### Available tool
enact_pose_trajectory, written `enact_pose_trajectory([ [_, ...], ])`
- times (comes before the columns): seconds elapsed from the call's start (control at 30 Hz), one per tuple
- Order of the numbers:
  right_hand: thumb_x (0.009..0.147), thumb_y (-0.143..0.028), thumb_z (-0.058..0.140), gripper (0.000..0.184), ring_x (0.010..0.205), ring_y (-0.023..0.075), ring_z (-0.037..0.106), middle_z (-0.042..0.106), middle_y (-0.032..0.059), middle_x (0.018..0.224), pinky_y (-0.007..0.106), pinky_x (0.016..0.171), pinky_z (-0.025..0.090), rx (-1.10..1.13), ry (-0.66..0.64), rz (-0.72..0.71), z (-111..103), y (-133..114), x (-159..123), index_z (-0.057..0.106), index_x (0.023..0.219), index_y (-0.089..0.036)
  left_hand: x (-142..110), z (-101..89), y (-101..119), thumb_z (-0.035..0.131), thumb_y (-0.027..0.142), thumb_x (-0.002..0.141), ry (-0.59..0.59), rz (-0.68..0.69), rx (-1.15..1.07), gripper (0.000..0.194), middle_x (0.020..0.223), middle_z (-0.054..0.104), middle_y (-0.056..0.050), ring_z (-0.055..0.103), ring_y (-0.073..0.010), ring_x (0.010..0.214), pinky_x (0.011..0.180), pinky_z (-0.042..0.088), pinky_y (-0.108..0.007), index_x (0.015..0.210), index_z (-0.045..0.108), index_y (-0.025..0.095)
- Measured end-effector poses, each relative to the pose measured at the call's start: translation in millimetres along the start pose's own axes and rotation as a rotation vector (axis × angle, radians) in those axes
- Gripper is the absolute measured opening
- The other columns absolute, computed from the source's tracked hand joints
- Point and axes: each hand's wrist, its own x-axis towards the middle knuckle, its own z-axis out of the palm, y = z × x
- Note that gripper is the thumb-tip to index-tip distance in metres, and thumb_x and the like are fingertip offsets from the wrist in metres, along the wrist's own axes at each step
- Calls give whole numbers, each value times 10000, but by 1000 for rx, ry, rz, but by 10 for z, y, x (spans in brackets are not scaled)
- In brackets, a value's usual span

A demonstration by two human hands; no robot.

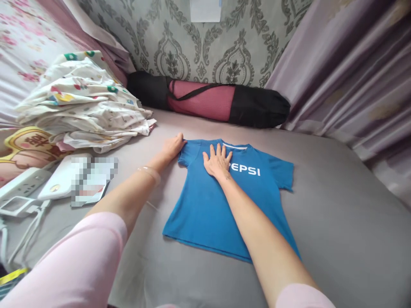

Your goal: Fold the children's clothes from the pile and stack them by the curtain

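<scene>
A blue T-shirt with white lettering lies spread flat on a grey bed sheet, collar away from me. My right hand rests flat on the shirt's chest just left of the lettering, fingers stretched out and slightly spread. My left hand is at the shirt's left sleeve, its fingers curled around the sleeve's edge. Both forearms reach forward from pink sleeves.
A pile of folded patterned white cloth sits at the back left. A rolled pink mat in a black bag lies along the wall. A white power strip, cables and a white flat object lie at the left. Purple curtains hang at the right.
</scene>
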Motion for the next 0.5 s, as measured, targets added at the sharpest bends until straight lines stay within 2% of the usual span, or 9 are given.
enact_pose_trajectory([
  [0.07, 985, -489, 275, 633, 1473, 323, 107, 204, 163, 1598, 609, 1143, 37, 41, 9, -31, -37, 25, -6, 307, 1510, -137, -14, -68, -33, 491, 405, 922, 6, -14, -4, 403, 1123, 637, -181, 589, -291, 1086, 921, 411, -360, 1220, 486, 133],
  [0.13, 988, -436, 293, 606, 1480, 292, 95, 190, 157, 1602, 580, 1155, 70, 90, 24, -82, -86, 59, -45, 298, 1507, -123, -96, -157, -40, 506, 370, 914, 71, -33, -12, 450, 1165, 616, -197, 579, -276, 1099, 936, 412, -348, 1264, 466, 89],
  [0.23, 979, -332, 338, 561, 1489, 254, 54, 157, 142, 1613, 523, 1175, 70, 102, 10, -221, -142, 62, -211, 320, 1492, -106, -395, -288, -15, 504, 301, 899, 147, 13, -5, 421, 1189, 602, -186, 568, -252, 1099, 955, 408, -335, 1250, 505, 68],
  [0.33, 970, -341, 379, 585, 1492, 262, 30, 121, 136, 1621, 522, 1175, 64, 83, -124, -360, -155, -59, -516, 303, 1504, -115, -883, -398, 13, 504, 319, 884, 16, 64, -40, 330, 1018, 666, -122, 605, -231, 968, 886, 440, -319, 1109, 618, 108],
  [0.43, 989, -398, 328, 621, 1493, 275, 20, 103, 141, 1621, 557, 1167, 35, 60, -260, -406, -155, -250, -883, 239, 1528, -103, -1452, -456, -4, 522, 328, 856, -160, 27, -123, 292, 838, 674, -65, 608, -192, 780, 780, 453, -295, 1021, 659, 130],
  [0.5, 996, -407, 298, 629, 1494, 270, 11, 93, 144, 1621, 565, 1165, -6, 36, -298, -444, -173, -352, -1122, 213, 1533, -90, -1814, -454, -50, 526, 332, 844, -203, -4, -191, 292, 779, 660, -39, 586, -169, 706, 736, 446, -284, 1020, 659, 141],
])
